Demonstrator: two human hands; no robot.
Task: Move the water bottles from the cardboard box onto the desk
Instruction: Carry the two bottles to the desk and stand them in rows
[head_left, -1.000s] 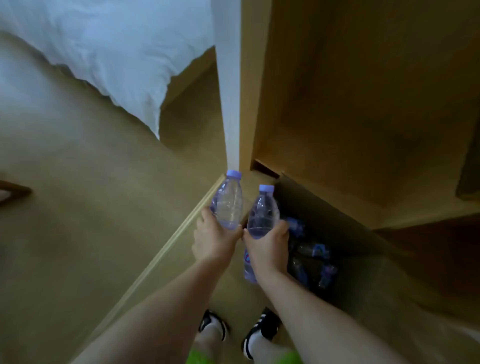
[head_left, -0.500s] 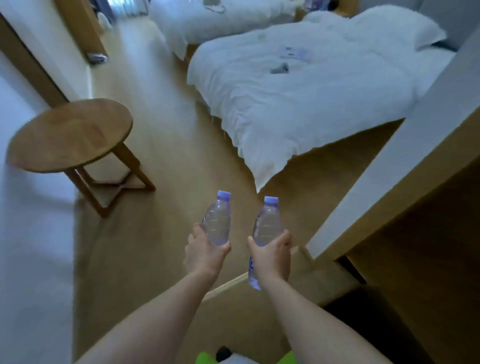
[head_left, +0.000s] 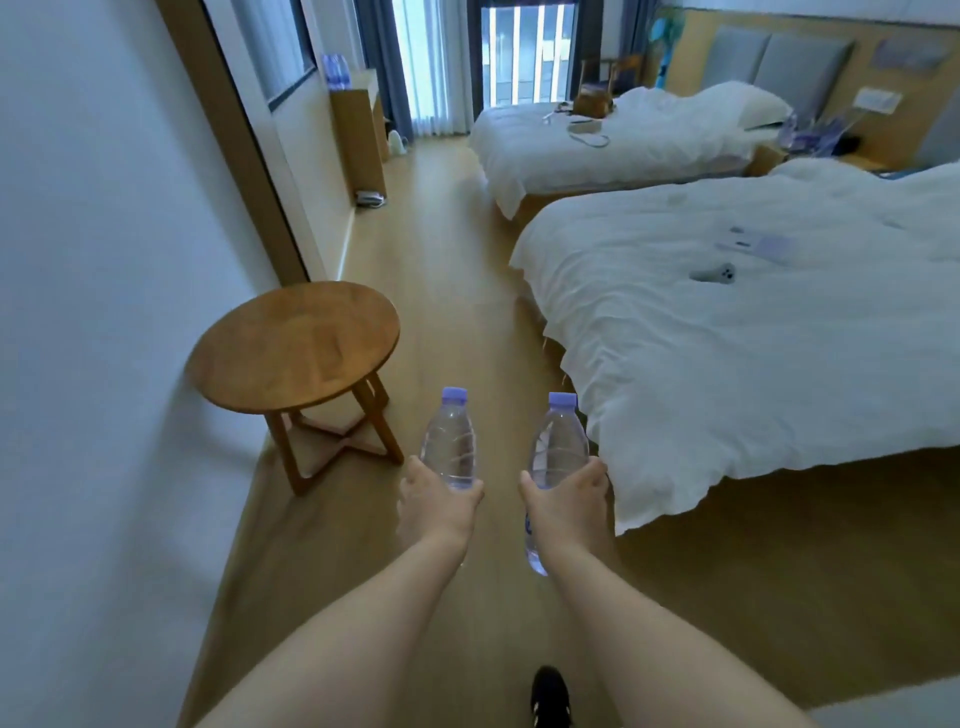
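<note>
Between wall and bed, we carry two water bottles upright, left hand clenched round one, right hand round the other, ready for standing on the far counter.

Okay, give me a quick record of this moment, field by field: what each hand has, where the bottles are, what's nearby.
left hand: grips left bottle, upright, cap on
right hand: grips right bottle, upright, cap on
bottles: held over the wood floor, apart from each other
to the left: round wooden table
to the right: near bed, white cover
cardboard box: not in view
</note>
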